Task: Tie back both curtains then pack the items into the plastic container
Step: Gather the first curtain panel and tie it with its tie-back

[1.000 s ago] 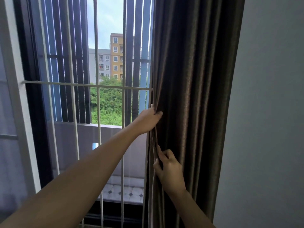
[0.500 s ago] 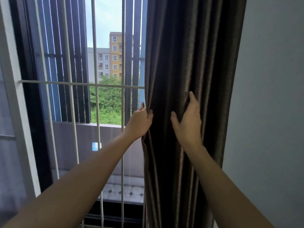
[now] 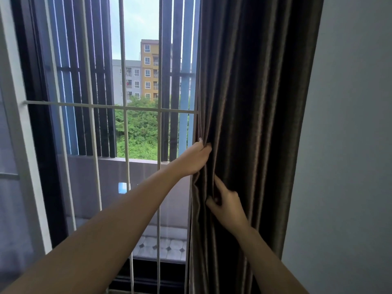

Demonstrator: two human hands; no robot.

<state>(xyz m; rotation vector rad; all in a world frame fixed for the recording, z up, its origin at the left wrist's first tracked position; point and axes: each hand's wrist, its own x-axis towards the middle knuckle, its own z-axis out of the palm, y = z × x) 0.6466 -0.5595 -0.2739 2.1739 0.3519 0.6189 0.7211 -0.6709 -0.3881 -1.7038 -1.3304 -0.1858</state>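
both hands [image 3: 196, 159] [image 3: 228, 203] grip the curtain [image 3: 254, 102] edge.

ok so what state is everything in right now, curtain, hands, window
curtain, bunched in folds at the window's right side, hanging loose, no tie in view
left hand, grips the curtain's left edge
right hand, lower down, pinches a fold of the curtain
window, uncovered left of the curtain, white bars across it

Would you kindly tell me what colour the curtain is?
The curtain is dark brown, slightly shiny; head view.
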